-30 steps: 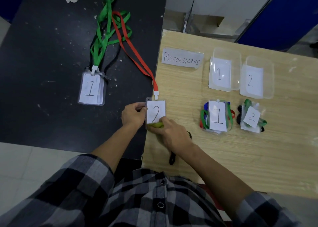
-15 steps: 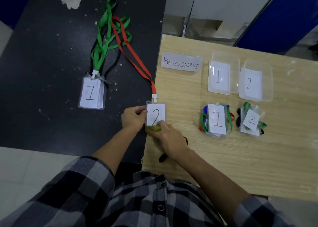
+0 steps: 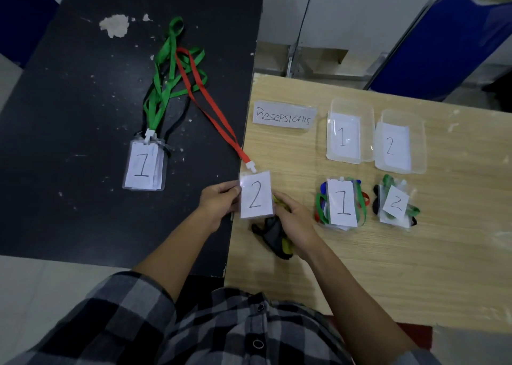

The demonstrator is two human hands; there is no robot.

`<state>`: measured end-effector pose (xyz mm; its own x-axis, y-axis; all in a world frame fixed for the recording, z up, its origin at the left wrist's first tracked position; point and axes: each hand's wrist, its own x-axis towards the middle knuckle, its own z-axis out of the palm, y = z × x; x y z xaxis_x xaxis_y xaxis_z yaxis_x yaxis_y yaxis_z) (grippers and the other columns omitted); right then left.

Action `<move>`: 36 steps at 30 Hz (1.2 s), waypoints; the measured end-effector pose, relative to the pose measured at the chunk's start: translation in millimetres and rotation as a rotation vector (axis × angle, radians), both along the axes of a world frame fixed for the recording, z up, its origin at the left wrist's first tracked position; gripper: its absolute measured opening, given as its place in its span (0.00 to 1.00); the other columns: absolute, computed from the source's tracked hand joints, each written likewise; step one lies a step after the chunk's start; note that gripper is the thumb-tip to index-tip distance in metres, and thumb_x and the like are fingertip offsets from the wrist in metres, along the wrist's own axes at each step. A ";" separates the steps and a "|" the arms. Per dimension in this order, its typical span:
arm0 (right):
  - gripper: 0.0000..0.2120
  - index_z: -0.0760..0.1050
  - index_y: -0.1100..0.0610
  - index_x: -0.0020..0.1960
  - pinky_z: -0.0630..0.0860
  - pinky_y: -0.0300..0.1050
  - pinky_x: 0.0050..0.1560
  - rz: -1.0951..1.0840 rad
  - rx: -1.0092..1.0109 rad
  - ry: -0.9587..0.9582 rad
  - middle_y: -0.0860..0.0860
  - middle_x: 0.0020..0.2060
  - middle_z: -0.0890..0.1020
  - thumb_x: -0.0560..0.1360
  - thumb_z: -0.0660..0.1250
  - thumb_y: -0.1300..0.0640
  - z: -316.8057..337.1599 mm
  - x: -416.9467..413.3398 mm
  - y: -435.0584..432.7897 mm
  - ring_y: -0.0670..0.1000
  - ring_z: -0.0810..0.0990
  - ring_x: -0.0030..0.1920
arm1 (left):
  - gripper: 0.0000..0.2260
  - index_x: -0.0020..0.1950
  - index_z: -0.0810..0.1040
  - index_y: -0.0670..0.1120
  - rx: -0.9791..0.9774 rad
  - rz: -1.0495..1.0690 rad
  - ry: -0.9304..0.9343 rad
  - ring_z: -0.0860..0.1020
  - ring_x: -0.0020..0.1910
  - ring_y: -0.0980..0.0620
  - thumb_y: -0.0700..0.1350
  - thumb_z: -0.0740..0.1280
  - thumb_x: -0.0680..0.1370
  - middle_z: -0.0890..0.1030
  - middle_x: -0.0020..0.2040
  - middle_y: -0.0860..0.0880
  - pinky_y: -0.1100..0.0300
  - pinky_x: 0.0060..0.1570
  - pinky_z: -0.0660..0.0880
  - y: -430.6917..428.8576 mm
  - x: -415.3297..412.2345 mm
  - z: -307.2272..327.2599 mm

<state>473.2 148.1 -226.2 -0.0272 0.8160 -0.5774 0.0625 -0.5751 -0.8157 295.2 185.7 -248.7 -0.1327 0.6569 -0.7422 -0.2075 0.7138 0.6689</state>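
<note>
the scuffed black tabletop spreads out to the left of the left hand. the pale wooden tabletop runs to the right of the right hand. the hands meet just where the two surfaces join. far beyond the right hand stands a blue chair.

ahead of the right hand and off to its right sit two clear plastic tubs side by side, the tub marked 1 and the tub marked 2. nearer, just right of that hand, lie two badge bundles wrapped in coloured straps: the bundle marked 1, and beyond it the smaller bundle marked 2.

ahead and left of the left hand, on the black top, lies a clear badge holder marked 1 on a green lanyard.

between the hands lies the clear badge holder with a white card marked 2. the left hand pinches its left edge. the right hand's fingers curl round a bunched black-and-yellow lanyard right against the card's right edge — whether they also grip the card cannot be told.

a red lanyard runs from the card's top, ahead of the left hand, across the green one. a paper label reading resepsionis lies ahead of the right hand.
</note>
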 end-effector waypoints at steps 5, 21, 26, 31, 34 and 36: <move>0.17 0.79 0.50 0.66 0.75 0.35 0.61 0.001 0.115 0.019 0.46 0.59 0.83 0.81 0.64 0.63 2.3 -13.7 3.1 0.43 0.80 0.60 | 0.08 0.55 0.83 0.44 0.016 -0.079 0.007 0.85 0.44 0.49 0.39 0.72 0.77 0.86 0.49 0.43 0.61 0.38 0.80 0.9 19.4 4.7; 0.26 0.67 0.46 0.74 0.70 0.46 0.37 0.671 0.453 -0.996 0.53 0.55 0.70 0.78 0.65 0.61 -34.5 -29.7 21.0 0.56 0.76 0.45 | 0.08 0.57 0.84 0.45 0.035 -0.152 0.277 0.84 0.49 0.50 0.43 0.69 0.80 0.85 0.51 0.48 0.51 0.51 0.83 -33.6 -19.9 -22.2; 0.29 0.66 0.42 0.74 0.72 0.49 0.36 0.984 0.588 -0.937 0.53 0.55 0.70 0.76 0.68 0.60 -31.6 -20.8 -6.4 0.56 0.74 0.49 | 0.06 0.54 0.85 0.48 0.015 -0.205 0.335 0.85 0.46 0.50 0.43 0.71 0.78 0.86 0.49 0.49 0.52 0.49 0.83 -27.3 -24.0 -29.3; 0.26 0.64 0.44 0.75 0.74 0.49 0.40 0.888 0.530 -1.062 0.54 0.61 0.69 0.80 0.65 0.56 -35.4 -7.2 16.1 0.57 0.75 0.53 | 0.07 0.56 0.83 0.44 -0.020 -0.170 0.261 0.85 0.47 0.48 0.41 0.70 0.79 0.85 0.50 0.45 0.52 0.48 0.84 -23.3 -22.0 -27.9; 0.31 0.60 0.45 0.77 0.72 0.48 0.40 0.802 0.472 -1.081 0.55 0.62 0.67 0.78 0.66 0.58 -36.2 -30.1 18.4 0.56 0.74 0.52 | 0.08 0.58 0.83 0.43 -0.034 -0.150 0.258 0.85 0.48 0.47 0.41 0.70 0.79 0.85 0.50 0.44 0.51 0.49 0.83 -22.0 -21.0 -27.2; 0.30 0.59 0.45 0.77 0.71 0.48 0.39 0.827 0.492 -1.058 0.55 0.61 0.67 0.78 0.65 0.58 -38.4 -40.3 4.8 0.56 0.74 0.52 | 0.06 0.55 0.84 0.44 -0.028 -0.147 0.266 0.85 0.48 0.47 0.41 0.70 0.79 0.85 0.50 0.44 0.51 0.50 0.83 -22.3 -20.9 -28.5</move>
